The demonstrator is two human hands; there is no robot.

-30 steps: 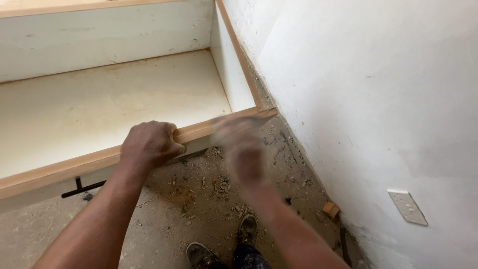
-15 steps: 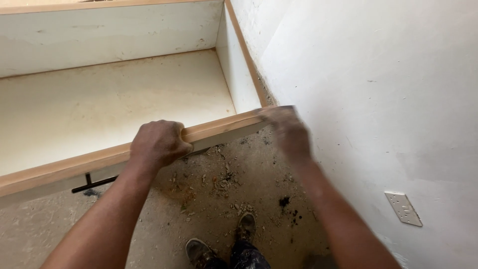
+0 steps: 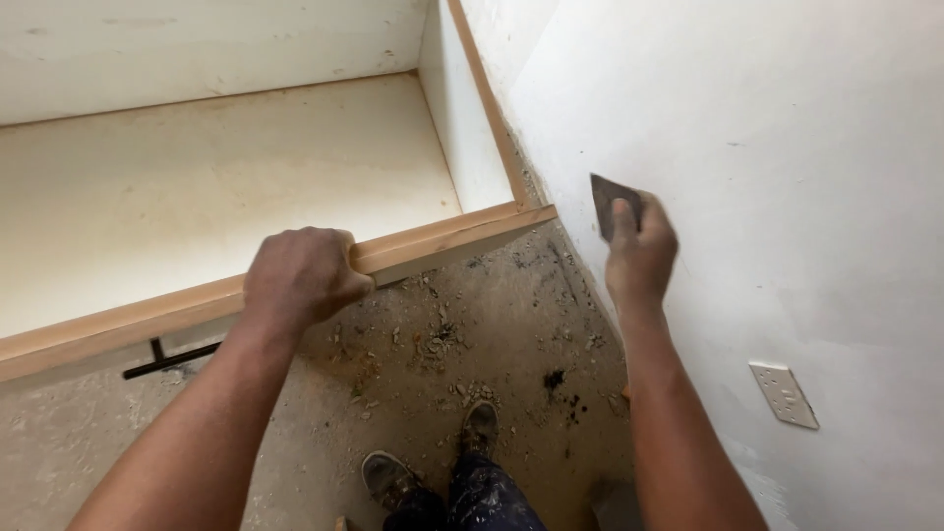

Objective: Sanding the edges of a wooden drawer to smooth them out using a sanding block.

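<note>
Sandpaper scrap now lifted off the wood rail, pinched shut in the right hand beside the wall. Half a second ago that grip rubbed the rail's end. Left hand stays clamped over the rail, so the rubbing pass looks paused.

Interior room under renovation or fit-out, a building site inside a house or flat. Evidence: bare concrete floor, unfinished, strewn with wood shavings and sawdust and dark stains; white plastered wall, patchy and unpainted in places, with a white socket cover plate low down; a large built-in cabinet carcass of pale board, open-fronted, without doors or shelves, edged with a raw timber front strip; a black bar clamp below that strip; paint-spattered trousers and dusty work shoes on the person standing there.
</note>
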